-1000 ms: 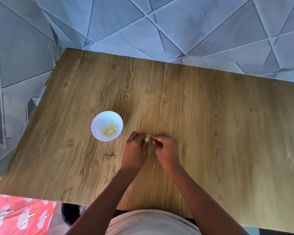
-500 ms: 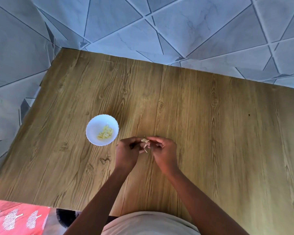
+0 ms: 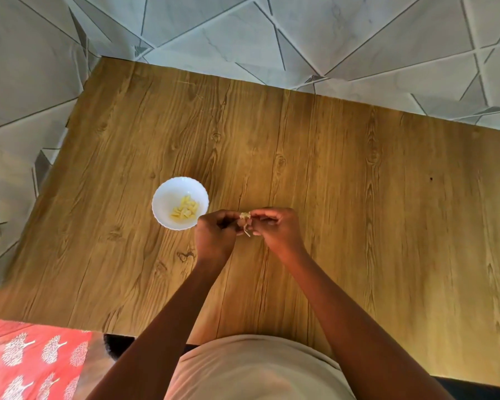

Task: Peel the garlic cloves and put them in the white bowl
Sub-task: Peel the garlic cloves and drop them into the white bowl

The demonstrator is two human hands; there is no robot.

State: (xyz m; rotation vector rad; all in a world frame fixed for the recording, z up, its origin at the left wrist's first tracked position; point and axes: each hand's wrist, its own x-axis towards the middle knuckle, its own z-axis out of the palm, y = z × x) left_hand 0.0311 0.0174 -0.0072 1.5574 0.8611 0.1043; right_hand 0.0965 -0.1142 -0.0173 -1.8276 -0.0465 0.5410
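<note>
A small garlic clove (image 3: 244,217) is pinched between my left hand (image 3: 215,238) and my right hand (image 3: 277,230), just above the wooden table (image 3: 358,197). Thin strips of papery skin hang down from the clove between my fingers. Most of the clove is hidden by my fingertips. The white bowl (image 3: 163,199), with a scalloped rim, stands on the table just left of my left hand. Several peeled yellowish cloves (image 3: 185,211) lie inside it.
The table's far and left edges meet a grey tiled floor (image 3: 300,39) with dark diagonal lines. A red patterned cloth (image 3: 32,362) lies at the bottom left, below the table's near edge. My torso in a light shirt (image 3: 257,370) fills the bottom centre.
My hands have stayed together on the clove beside the bowl. A strip of skin now hangs loose from the clove. The camera view has shifted slightly.
</note>
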